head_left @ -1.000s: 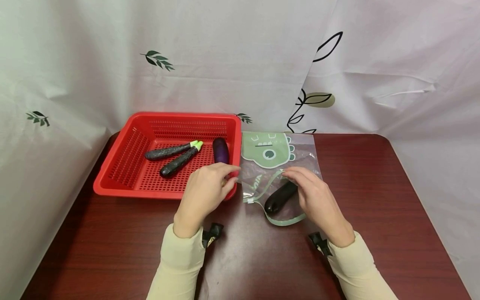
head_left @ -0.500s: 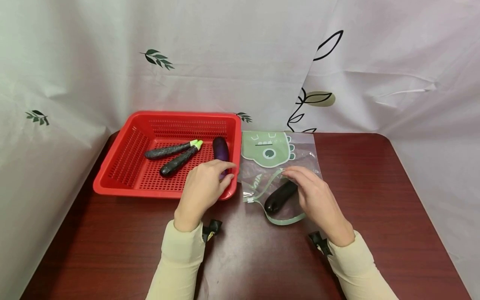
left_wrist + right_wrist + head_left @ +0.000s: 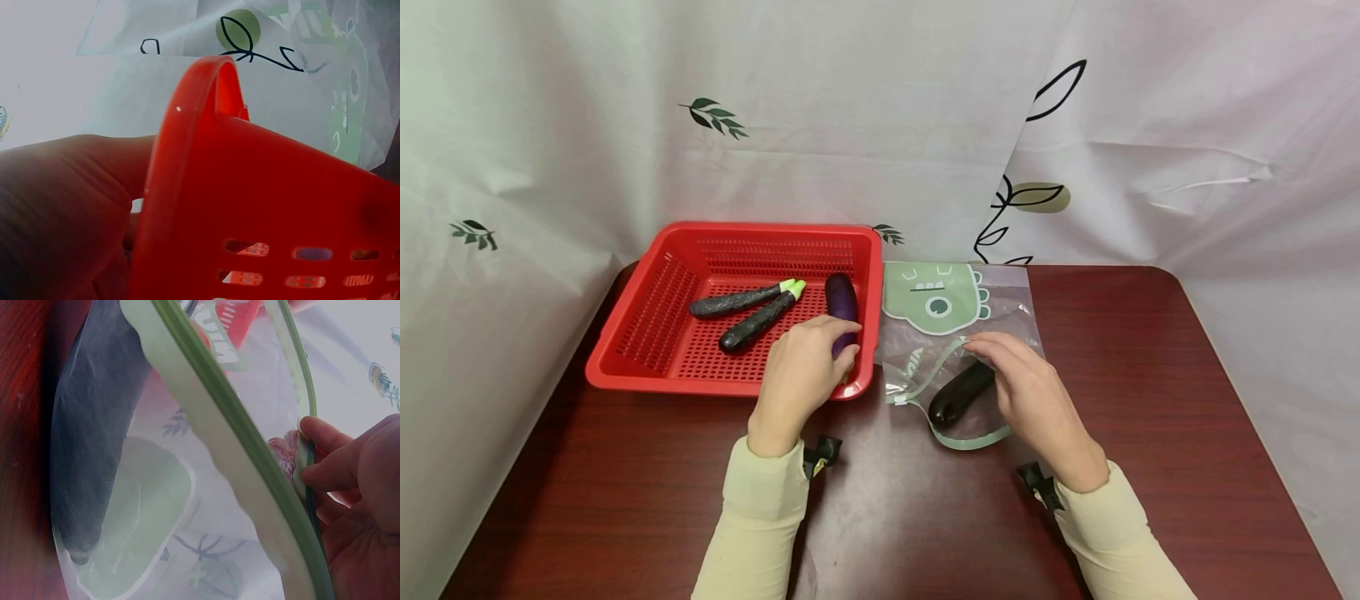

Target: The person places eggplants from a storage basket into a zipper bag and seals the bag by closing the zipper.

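Note:
My left hand (image 3: 801,375) is over the near right corner of the red basket (image 3: 685,385), thumb and forefinger apart above the near end of a purple eggplant (image 3: 841,296). In the left wrist view the basket wall (image 3: 300,187) hides its fingertips. With thumb and fingers, my right hand (image 3: 1037,400) pinches the green-edged mouth of a clear zip bag (image 3: 1011,304); the right wrist view shows that pinch on the bag's rim (image 3: 231,406). The mouth gapes, and a dark eggplant (image 3: 961,396) lies inside the bag.
Two dark zucchinis (image 3: 760,321) with light green ends lie in the basket, left of the purple eggplant. A white slider (image 3: 900,401) sits at the left end of the bag's zip. Behind the brown table (image 3: 1150,375) hangs a white leaf-patterned cloth (image 3: 820,125).
My left hand has moved left from the basket's right rim to above the purple eggplant's near end. My right hand and the bag have stayed in place.

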Demonstrator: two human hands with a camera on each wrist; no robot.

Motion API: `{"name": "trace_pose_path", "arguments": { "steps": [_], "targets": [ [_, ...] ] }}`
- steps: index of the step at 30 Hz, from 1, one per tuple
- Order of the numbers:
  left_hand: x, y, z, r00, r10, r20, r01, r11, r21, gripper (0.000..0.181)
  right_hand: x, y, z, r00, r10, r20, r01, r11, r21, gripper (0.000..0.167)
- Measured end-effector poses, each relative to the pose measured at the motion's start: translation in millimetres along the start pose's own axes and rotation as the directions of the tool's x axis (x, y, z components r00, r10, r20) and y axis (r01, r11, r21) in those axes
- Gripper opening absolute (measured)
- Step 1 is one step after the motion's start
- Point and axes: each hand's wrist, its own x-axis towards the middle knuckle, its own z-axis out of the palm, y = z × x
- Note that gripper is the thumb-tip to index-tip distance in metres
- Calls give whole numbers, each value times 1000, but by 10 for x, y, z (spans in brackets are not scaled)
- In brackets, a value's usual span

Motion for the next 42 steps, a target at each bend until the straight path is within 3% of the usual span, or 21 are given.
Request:
{"name": "trace_pose_path", "arguments": {
  "steps": [15, 26, 42],
  "targets": [
    [4, -52, 37, 996, -54, 68, 53, 999, 10, 25, 1, 3, 7, 1000, 4, 11, -4, 1000, 4, 44],
    [12, -82, 88, 992, -59, 107, 61, 998, -14, 23, 3, 2, 11, 1000, -1, 12, 1, 1000, 5, 44],
    [46, -114, 97, 973, -96, 212, 102, 995, -16, 25, -5, 9, -1, 1000, 17, 22, -17, 1000, 3, 44]
  ]
}}
